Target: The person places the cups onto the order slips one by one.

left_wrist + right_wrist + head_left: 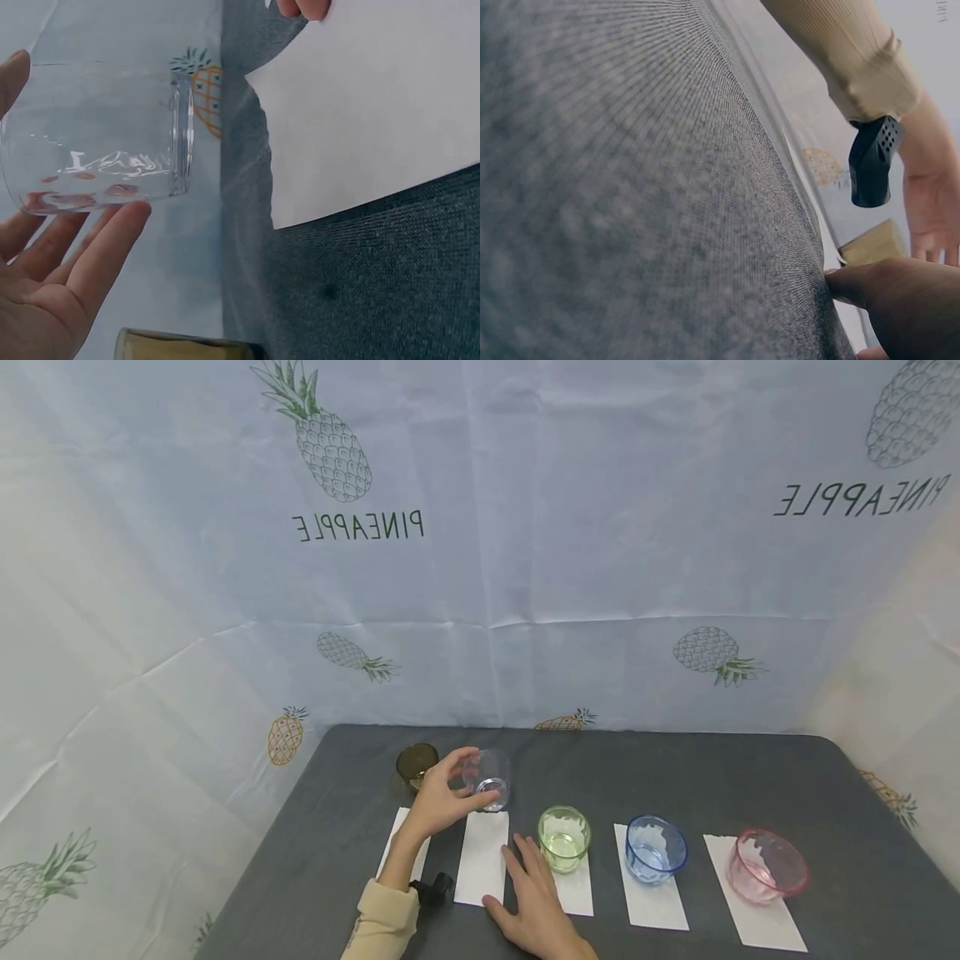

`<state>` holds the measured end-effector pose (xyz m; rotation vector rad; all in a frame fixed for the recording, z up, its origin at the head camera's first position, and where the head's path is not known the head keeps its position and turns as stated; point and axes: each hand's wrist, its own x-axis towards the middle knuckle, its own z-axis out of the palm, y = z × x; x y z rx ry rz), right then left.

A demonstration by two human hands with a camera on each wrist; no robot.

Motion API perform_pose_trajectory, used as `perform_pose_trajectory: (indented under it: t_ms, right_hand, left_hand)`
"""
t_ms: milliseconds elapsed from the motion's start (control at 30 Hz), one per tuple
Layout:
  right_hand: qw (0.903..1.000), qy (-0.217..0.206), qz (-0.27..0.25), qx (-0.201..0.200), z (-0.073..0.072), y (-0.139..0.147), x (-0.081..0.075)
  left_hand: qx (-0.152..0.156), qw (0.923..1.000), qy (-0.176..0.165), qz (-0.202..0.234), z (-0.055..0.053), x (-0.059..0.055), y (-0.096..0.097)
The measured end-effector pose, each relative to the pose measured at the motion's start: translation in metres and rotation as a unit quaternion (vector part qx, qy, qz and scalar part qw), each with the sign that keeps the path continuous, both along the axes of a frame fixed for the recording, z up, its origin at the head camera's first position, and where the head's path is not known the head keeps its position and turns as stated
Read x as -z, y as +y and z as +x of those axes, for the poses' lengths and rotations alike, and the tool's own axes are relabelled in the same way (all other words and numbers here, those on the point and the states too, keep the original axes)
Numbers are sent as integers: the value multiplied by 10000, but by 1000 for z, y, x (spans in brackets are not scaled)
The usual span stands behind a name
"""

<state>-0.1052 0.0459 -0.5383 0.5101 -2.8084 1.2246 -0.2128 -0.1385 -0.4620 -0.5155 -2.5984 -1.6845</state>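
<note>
My left hand [438, 797] grips a clear glass cup [492, 770] between thumb and fingers, with the cup's thick base [182, 135] facing the table. The cup is just past the far end of a white paper strip [480, 864]. My right hand [536, 906] lies low over the table with its fingers extended. Its thumb and fingertips are at the right edge of that same strip. Just beyond the right fingertips stands a green glass cup [564, 839] on another strip. A brown glass cup [416, 766] sits behind the left hand.
To the right, a blue glass bowl [656, 852] and a pink glass bowl [767, 867] stand on their own paper strips. Another strip [397, 839] lies partly under the left forearm. A pineapple-print cloth [487, 568] hangs behind the dark grey table [712, 777].
</note>
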Motion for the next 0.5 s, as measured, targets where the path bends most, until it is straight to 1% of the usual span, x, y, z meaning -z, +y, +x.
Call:
perform_pose_trajectory:
  t_ms: [133, 300, 500]
  right_hand:
    - [10000, -66, 14, -7, -1, 1, 0]
    - [9999, -140, 45, -4, -2, 1, -1]
    - [9999, -105, 75, 8, -1, 0, -1]
  left_hand:
    - [-27, 10000, -92, -26, 5, -3, -3]
    - [-48, 9999, -102, -106, 11, -1, -5]
    - [53, 9996, -188, -201, 18, 2, -9]
